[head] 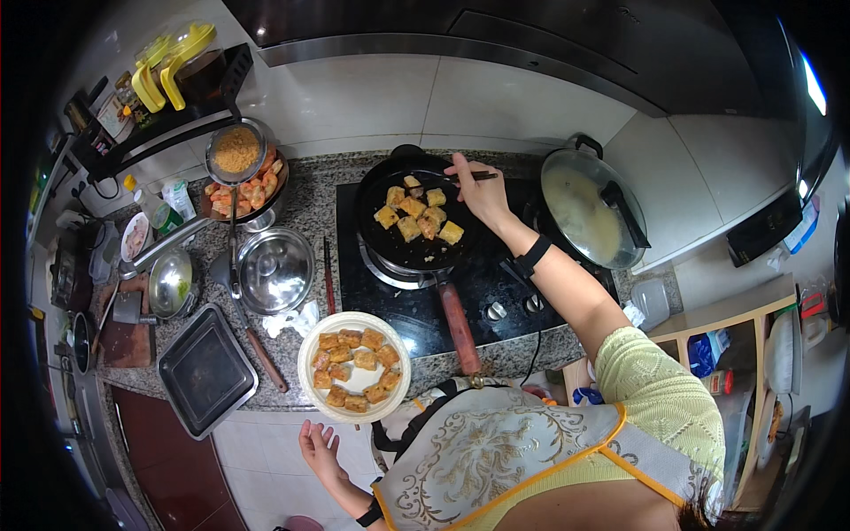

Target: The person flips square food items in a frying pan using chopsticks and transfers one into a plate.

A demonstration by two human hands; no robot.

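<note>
My right hand (483,196) grips dark chopsticks (488,176) over a black frying pan (372,232) on the gas hob. Their tips reach among several golden, browned food cubes (412,208) near the pan's far side. The pan's reddish wooden handle (458,325) points toward my body. A cream plate (309,385) holds several browner fried cubes (364,359) and sits at the counter's front edge, left of that handle. Just below the plate, my left hand (322,451) hangs with loosely curled fingers apart and nothing in them.
Right of the frying pan stands a pot with a steamed glass lid (591,206). To the left are a sieve of orange crumbs (236,150) over a pan of shrimp (255,192), a steel lid (275,271), a spatula (264,358), a metal tray (207,372) and a cleaver (129,306).
</note>
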